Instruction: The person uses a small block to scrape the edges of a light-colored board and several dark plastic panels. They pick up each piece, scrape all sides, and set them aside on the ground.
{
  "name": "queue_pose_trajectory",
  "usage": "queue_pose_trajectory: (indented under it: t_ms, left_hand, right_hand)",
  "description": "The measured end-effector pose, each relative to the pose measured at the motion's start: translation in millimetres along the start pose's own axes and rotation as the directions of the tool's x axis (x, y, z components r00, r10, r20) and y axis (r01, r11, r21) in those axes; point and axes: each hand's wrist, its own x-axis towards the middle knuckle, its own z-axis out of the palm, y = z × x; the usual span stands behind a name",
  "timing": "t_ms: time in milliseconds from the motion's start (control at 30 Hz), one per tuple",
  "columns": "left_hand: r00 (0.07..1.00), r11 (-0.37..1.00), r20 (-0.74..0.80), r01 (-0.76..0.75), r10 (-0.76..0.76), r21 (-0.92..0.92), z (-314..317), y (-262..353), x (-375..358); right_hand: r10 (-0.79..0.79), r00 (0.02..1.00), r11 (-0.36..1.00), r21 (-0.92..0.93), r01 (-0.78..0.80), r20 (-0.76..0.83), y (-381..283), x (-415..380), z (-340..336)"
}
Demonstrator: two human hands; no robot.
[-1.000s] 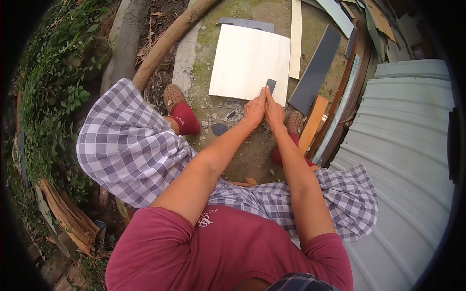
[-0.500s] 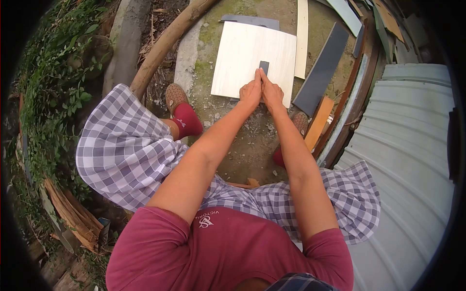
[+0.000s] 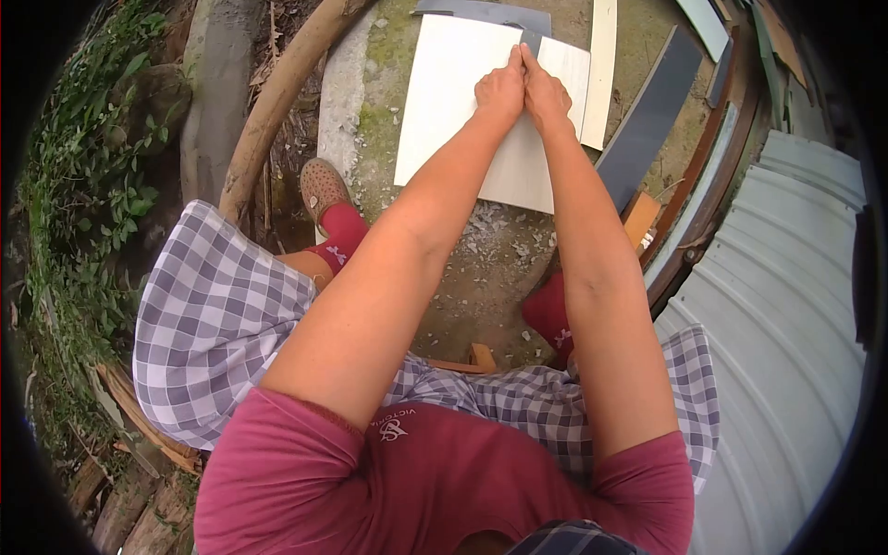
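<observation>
A pale, whitish flat board [image 3: 444,111] lies on the ground between my feet. On it, close to its far edge, is a small dark grey flat strip [image 3: 532,39]. My left hand [image 3: 500,92] and my right hand [image 3: 548,95] are side by side and touching, arms stretched forward. Their fingers are closed, index fingers extended together, with the tips at the near end of the strip. Most of the strip lies hidden under the fingers, and so does how it is gripped.
Dark grey plank [image 3: 652,111] and a cream strip [image 3: 601,74] lie right of the board. Another dark piece [image 3: 490,12] shows beyond it. Pale chips litter the ground. A long branch [image 3: 277,92] runs at the left, and corrugated metal sheeting [image 3: 777,305] stands at the right.
Both hands have slid forward together across the board, carrying the dark strip from near its middle to its far edge. My arms reach farther out, and my view has shifted slightly.
</observation>
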Motion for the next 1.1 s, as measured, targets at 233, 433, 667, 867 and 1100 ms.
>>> queue_pose_trajectory:
  t_ms: [233,433,667,867,1100]
  left_hand:
    - [0.998,0.998,-0.064,-0.017,0.013,-0.067,9,0,20]
    - [0.996,0.995,-0.073,-0.055,0.049,-0.081,7,-2,14]
    - [0.996,0.996,-0.078,-0.044,0.038,-0.077,11,-2,-21]
    - [1.0,0.999,0.002,0.003,-0.003,-0.05,12,-4,-67]
    - [1.0,0.998,0.002,0.026,-0.026,-0.049,23,-15,-133]
  right_hand:
    - [-0.037,0.998,0.999,0.027,0.039,-0.059,1,16,-7]
    - [0.023,1.0,1.0,-0.007,-0.023,-0.016,-4,7,-11]
    - [0.044,0.999,0.999,-0.027,-0.043,0.028,1,-25,-6]
    - [0.015,0.999,0.999,-0.029,-0.014,0.031,15,-66,10]
    - [0.008,0.999,1.0,0.018,-0.008,0.041,28,-134,30]
